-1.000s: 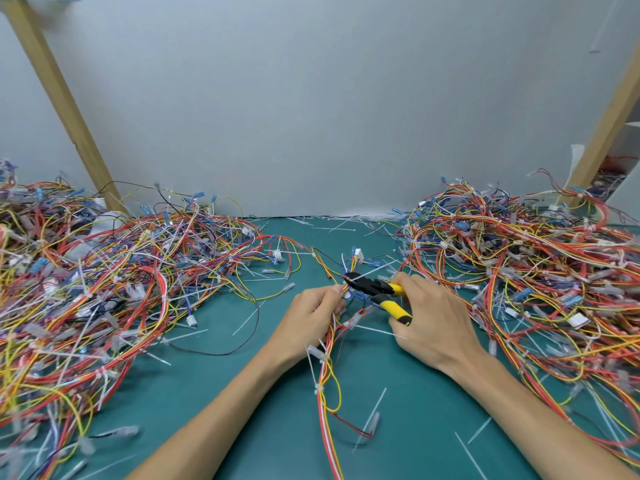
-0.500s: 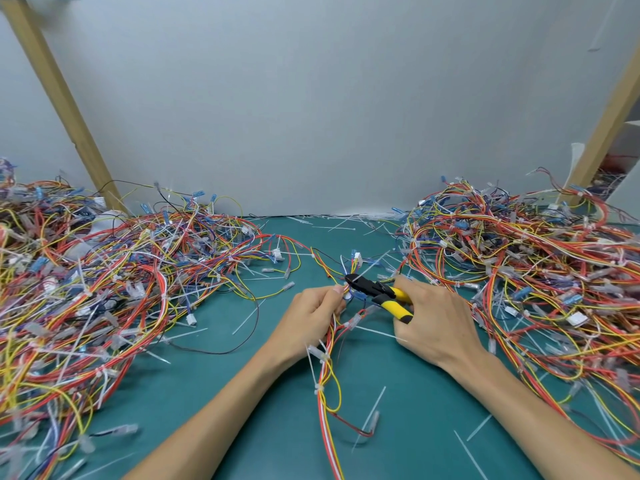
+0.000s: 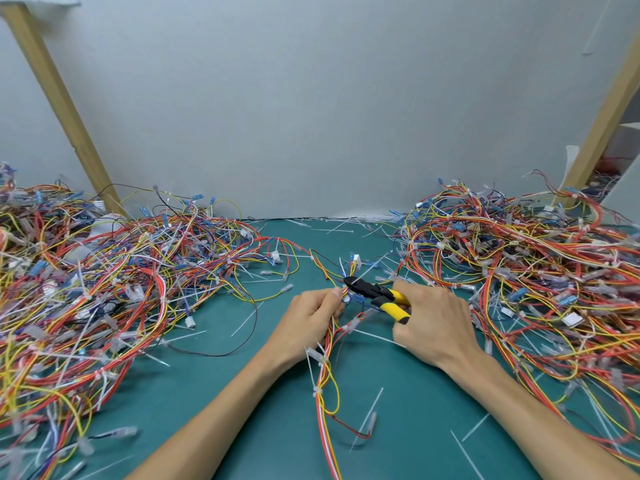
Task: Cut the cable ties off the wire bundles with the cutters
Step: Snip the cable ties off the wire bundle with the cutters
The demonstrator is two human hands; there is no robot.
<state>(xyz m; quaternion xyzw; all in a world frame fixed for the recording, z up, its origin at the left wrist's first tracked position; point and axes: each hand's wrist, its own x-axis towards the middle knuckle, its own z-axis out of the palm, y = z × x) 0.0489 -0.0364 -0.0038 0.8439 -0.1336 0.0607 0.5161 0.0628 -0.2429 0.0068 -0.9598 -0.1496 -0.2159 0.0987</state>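
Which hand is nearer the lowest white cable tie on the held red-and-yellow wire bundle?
Left. The left hand grips the wire bundle just above the white cable tie; the right hand, holding yellow-handled cutters, sits farther up and right.

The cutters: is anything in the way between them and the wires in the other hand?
Nothing visible is in the way. The cutters, gripped by the right hand, have their black tip right at the wire bundle, beside the left hand that holds it.
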